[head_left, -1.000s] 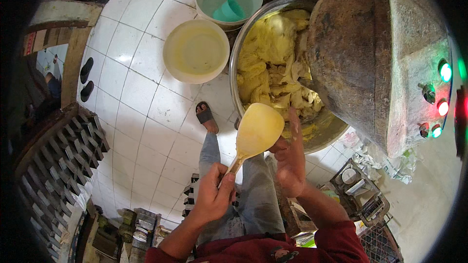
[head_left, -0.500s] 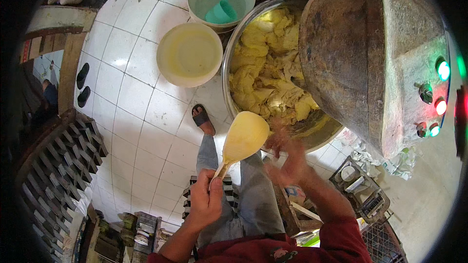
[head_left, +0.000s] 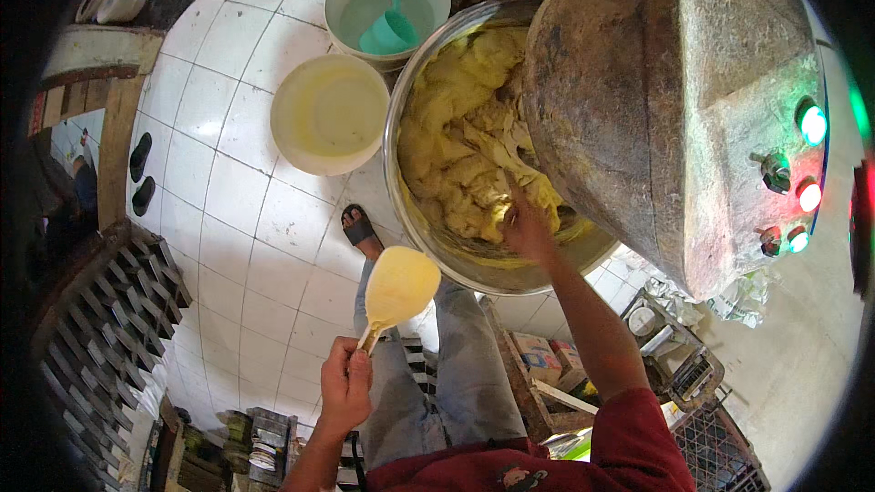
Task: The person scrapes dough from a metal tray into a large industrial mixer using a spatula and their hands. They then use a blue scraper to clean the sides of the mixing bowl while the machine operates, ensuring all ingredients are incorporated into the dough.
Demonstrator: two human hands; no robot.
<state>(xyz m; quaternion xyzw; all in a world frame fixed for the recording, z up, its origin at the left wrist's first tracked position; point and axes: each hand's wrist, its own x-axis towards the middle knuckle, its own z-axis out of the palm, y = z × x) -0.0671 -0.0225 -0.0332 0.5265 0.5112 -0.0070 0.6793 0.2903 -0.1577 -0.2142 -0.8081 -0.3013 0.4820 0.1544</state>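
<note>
My left hand [head_left: 345,384] is closed around the handle of a pale yellow rice paddle [head_left: 401,286]. The paddle is held head up over my legs, apart from the large metal mixing bowl [head_left: 394,150]. Inside the bowl lies a mass of sticky yellow dough [head_left: 448,153]. My right hand [head_left: 529,230] reaches in over the near rim and touches the dough, a finger stretched forward; its other fingertips are partly hidden. The big worn mixer housing [head_left: 620,109] covers the bowl's right side.
A cream basin [head_left: 329,118] and a white bucket [head_left: 333,0] of water with a turquoise dipper [head_left: 394,32] stand left of the bowl. Lit green and red buttons [head_left: 809,194] are on the mixer. A wooden crate with boxes [head_left: 538,357] sits by my right leg.
My right hand has moved from the bowl's near rim forward into the dough. My left hand has lowered the paddle and drawn it left. The view has shifted slightly.
</note>
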